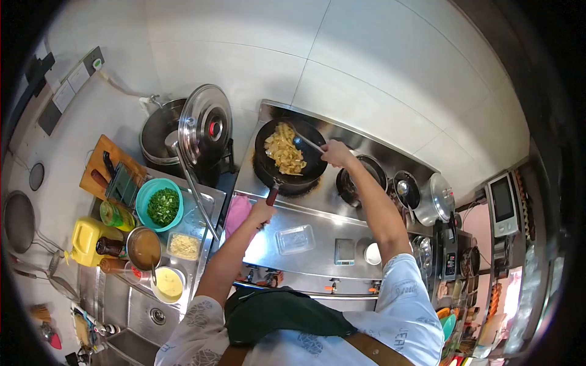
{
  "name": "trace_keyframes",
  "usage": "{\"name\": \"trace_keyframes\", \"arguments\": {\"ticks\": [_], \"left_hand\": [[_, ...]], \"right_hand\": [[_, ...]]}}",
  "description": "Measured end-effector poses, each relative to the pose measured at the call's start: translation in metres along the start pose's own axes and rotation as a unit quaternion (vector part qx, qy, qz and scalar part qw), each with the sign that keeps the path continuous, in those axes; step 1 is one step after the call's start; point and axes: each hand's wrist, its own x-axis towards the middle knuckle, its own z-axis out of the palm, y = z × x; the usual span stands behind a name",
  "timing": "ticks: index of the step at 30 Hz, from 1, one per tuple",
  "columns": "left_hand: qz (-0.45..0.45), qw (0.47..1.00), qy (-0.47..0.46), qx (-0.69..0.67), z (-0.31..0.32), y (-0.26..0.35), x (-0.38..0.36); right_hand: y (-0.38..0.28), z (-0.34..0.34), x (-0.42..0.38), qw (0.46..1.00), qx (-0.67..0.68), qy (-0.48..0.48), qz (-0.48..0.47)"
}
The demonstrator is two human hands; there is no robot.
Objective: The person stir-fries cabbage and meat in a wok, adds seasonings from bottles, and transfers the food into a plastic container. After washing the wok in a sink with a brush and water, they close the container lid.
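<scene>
Backed by the tiled wall (pixel 390 43), the dark wok (pixel 314 161) sits on the stove near its left end. The raised metal edge (pixel 274 108) of the stove passes just behind the wok's far rim, so the room there is narrow. To the left, the tilted pot lid (pixel 201 137) stands apart from the rim, with a gap between them. To the right, a second pan (pixel 361 181) sits near the wok, under the right forearm. Toward the person, a wider stretch of steel surface (pixel 311 263) runs to the front edge; the plastic box (pixel 295 240) and the small scale (pixel 344 251) lie on it, well apart from the wok. The pink cloth (pixel 238 213) lies just beside the left hand.

The fingers of the left hand (pixel 262 213) are closed around the wok handle (pixel 273 194), on the near side of the wok. The fingers of the right hand (pixel 336 154) are clamped on the ladle (pixel 310 143), just beyond the right rim. The ladle slants left from them into the wok, its head close to the food (pixel 284 146). The yellowish-brown food lies inside the wok, mostly on the left half, beyond the left fingers and to the left of the right fingers. Whether the ladle touches it cannot be told.
</scene>
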Motion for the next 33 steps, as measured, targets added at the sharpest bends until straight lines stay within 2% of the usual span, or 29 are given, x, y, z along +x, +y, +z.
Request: {"name": "trace_keyframes", "arguments": {"ticks": [1, 3, 4, 6, 9, 10, 11, 12, 13, 15, 16, 17, 18, 21, 22, 23, 25, 28, 30, 31, 32, 33], "left_hand": [[-0.042, 0.998, -0.026, 0.026, -0.014, 0.010, -0.006], [-0.018, 0.998, -0.042, 0.036, -0.025, 0.003, 0.000], [0.002, 0.999, -0.043, 0.002, -0.024, -0.006, 0.004], [0.041, 0.996, -0.043, -0.071, -0.020, -0.026, 0.007], [0.027, 0.999, 0.018, 0.002, -0.007, -0.029, -0.008], [0.076, 0.994, 0.071, 0.038, 0.002, -0.034, -0.012], [0.084, 0.990, 0.099, 0.055, 0.011, -0.035, -0.014], [0.094, 0.985, 0.125, 0.074, 0.021, -0.031, -0.016], [0.104, 0.979, 0.148, 0.093, 0.030, -0.031, -0.021], [0.094, 0.984, 0.131, 0.071, 0.046, -0.044, -0.013], [0.085, 0.987, 0.123, 0.053, 0.052, -0.050, -0.012], [0.076, 0.990, 0.117, 0.033, 0.056, -0.058, -0.010], [0.099, 0.993, 0.068, -0.019, 0.055, -0.063, -0.016], [0.029, 0.995, 0.027, -0.094, 0.040, -0.041, -0.087], [0.018, 0.995, 0.024, -0.093, 0.041, -0.054, -0.094], [0.009, 0.995, 0.022, -0.092, 0.038, -0.069, -0.100], [0.004, 0.995, 0.029, -0.100, 0.031, -0.090, -0.113], [0.015, 0.989, 0.050, -0.136, 0.025, -0.125, -0.133], [0.030, 0.983, 0.061, -0.170, 0.021, -0.160, -0.139], [0.011, 0.978, 0.073, -0.196, 0.014, -0.165, -0.151], [-0.009, 0.971, 0.084, -0.222, 0.008, -0.171, -0.166], [-0.030, 0.964, 0.094, -0.247, 0.003, -0.176, -0.182]], "right_hand": [[0.003, 0.013, -0.001, 0.995, -0.086, 0.028, -0.052], [0.010, 0.042, -0.008, 0.950, -0.258, 0.082, -0.155], [-0.010, 0.032, -0.035, 0.956, -0.277, 0.010, -0.099], [-0.018, 0.021, -0.075, 0.950, -0.304, 0.015, -0.072], [-0.023, 0.007, -0.132, 0.935, -0.345, -0.002, -0.078], [-0.022, 0.010, -0.145, 0.932, -0.355, -0.008, -0.076], [-0.021, 0.015, -0.154, 0.928, -0.365, -0.011, -0.072], [-0.012, 0.032, -0.153, 0.935, -0.340, 0.028, -0.097], [0.002, 0.048, -0.144, 0.936, -0.338, 0.026, -0.095], [0.019, 0.063, -0.117, 0.936, -0.337, 0.027, -0.094], [0.000, 0.036, -0.124, 0.952, -0.302, 0.004, -0.054], [0.001, 0.017, -0.122, 0.953, -0.297, 0.001, -0.060], [0.004, 0.000, -0.122, 0.954, -0.292, -0.005, -0.065], [-0.029, -0.069, -0.137, 0.946, -0.303, -0.017, -0.118], [-0.047, -0.086, -0.135, 0.943, -0.313, -0.072, -0.082], [-0.051, -0.093, -0.126, 0.933, -0.333, -0.079, -0.111], [-0.065, -0.089, -0.108, 0.918, -0.361, -0.161, -0.039], [-0.026, -0.027, -0.048, 0.929, -0.351, -0.052, -0.104], [-0.018, -0.033, -0.030, 0.937, -0.323, -0.087, -0.098], [-0.026, -0.042, -0.032, 0.940, -0.310, -0.104, -0.096], [-0.029, -0.061, -0.035, 0.938, -0.291, -0.132, -0.137], [-0.042, -0.075, -0.044, 0.945, -0.266, -0.159, -0.107]]}}
